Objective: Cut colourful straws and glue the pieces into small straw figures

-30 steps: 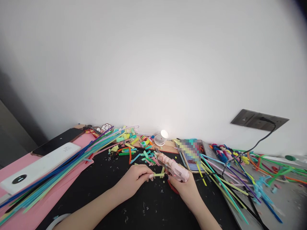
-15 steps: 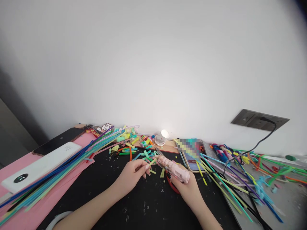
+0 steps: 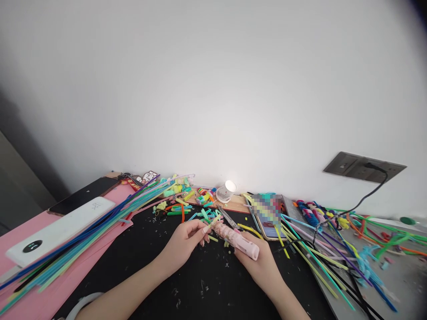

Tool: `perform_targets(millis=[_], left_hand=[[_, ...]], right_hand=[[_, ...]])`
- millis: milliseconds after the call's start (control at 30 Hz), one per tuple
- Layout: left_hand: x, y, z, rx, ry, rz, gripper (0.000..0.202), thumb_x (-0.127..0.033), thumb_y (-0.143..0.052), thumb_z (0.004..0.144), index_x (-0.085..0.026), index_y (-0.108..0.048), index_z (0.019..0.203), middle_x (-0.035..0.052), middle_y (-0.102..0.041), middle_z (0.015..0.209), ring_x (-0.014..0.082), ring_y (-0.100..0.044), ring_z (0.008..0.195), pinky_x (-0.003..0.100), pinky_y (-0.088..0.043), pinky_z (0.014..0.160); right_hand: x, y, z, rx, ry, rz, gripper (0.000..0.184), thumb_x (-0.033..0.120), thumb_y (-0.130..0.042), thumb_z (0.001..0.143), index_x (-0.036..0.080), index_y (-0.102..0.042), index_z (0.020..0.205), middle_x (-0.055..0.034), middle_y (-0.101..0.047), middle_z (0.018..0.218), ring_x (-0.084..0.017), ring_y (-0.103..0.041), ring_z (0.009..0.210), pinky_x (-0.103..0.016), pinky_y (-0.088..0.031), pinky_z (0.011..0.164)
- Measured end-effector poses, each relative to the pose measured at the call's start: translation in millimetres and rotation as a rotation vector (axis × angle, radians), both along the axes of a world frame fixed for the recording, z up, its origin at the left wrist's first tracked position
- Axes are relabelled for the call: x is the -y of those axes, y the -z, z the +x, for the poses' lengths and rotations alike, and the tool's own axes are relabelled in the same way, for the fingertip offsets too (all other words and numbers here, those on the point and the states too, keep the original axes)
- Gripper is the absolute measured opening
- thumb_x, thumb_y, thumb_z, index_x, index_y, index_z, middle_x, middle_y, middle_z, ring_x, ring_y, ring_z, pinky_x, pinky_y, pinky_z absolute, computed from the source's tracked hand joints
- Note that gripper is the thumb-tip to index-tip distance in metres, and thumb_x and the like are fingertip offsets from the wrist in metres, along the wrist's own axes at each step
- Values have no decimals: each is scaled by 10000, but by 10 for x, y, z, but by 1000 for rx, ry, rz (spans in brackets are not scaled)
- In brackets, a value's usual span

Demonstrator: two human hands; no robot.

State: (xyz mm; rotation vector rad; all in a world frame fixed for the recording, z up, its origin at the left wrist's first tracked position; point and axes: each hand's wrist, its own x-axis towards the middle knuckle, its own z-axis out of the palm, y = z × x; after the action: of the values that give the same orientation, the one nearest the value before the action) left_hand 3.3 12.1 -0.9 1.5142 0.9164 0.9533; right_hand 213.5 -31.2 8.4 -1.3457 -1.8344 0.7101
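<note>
My left hand [image 3: 190,238] pinches a short yellow-green pipe cleaner piece [image 3: 214,221] between thumb and fingertips. Wrapped around a pink stick-shaped tool [image 3: 236,240], which looks like a small trimmer, is my right hand [image 3: 258,260]. The tool's mottled front end points away to the left, close to the pipe cleaner; whether they touch I cannot tell. Just behind the tool lie scissors [image 3: 228,218], blades pointing away, their handles partly hidden. Cut pipe cleaner pieces [image 3: 205,215] in green and teal lie beyond my left fingers.
A black mat [image 3: 200,289] dotted with fluff covers the middle. Long pipe cleaners [image 3: 100,235] and a white power bank [image 3: 60,229] lie left. A paper cup [image 3: 226,192] stands by the wall. On the right are a phone [image 3: 270,229], more pipe cleaners [image 3: 313,258] and a cable [image 3: 360,200].
The pink tool has rotated in my right hand and its rear end is lower. The scissors show more clearly, and the red loop under my right hand is out of sight.
</note>
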Motion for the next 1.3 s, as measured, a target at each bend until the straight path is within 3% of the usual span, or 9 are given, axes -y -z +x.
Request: perform_targets(millis=[200, 433, 833, 1033, 1300], left_hand=[[8, 1, 3, 59, 13, -31, 254, -330, -484, 846, -136, -561, 701, -14, -534, 643, 116, -482, 588, 225, -396, 595], [2, 12, 0, 93, 27, -64, 255, -327, -481, 850, -132, -559, 707, -9, -533, 639, 117, -467, 586, 228, -380, 586], [-3, 24, -5, 109, 27, -88, 235, -313, -491, 840, -137, -556, 698, -12, -527, 631, 116, -456, 579, 226, -372, 580], [8, 16, -9, 112, 23, -95, 220, -296, -493, 835, -137, -558, 697, -12, -529, 628, 117, -461, 579, 227, -373, 580], [8, -2, -10, 109, 17, -87, 236, -315, -495, 837, -139, -554, 692, -14, -525, 627, 116, -457, 581, 227, -376, 588]], right_hand=[[-3, 1, 6, 51, 9, 28, 81, 154, -524, 753, 176, -592, 790, -7, -595, 700, -152, -521, 611, -234, -416, 577], [-17, 41, 29, 92, -6, 54, 144, 186, -536, 779, 183, -612, 902, -32, -648, 797, -173, -589, 687, -247, -448, 634], [-24, 43, 48, 85, 12, 99, 200, 152, -537, 752, 187, -620, 932, -30, -664, 836, -169, -603, 698, -243, -458, 643], [-36, 63, 46, 101, 61, 83, 118, 179, -534, 760, 177, -619, 841, -10, -614, 692, -147, -541, 585, -228, -435, 553], [-31, 24, 46, 60, 49, 93, 183, 162, -520, 765, 184, -629, 910, -27, -665, 801, -163, -598, 662, -236, -463, 614]])
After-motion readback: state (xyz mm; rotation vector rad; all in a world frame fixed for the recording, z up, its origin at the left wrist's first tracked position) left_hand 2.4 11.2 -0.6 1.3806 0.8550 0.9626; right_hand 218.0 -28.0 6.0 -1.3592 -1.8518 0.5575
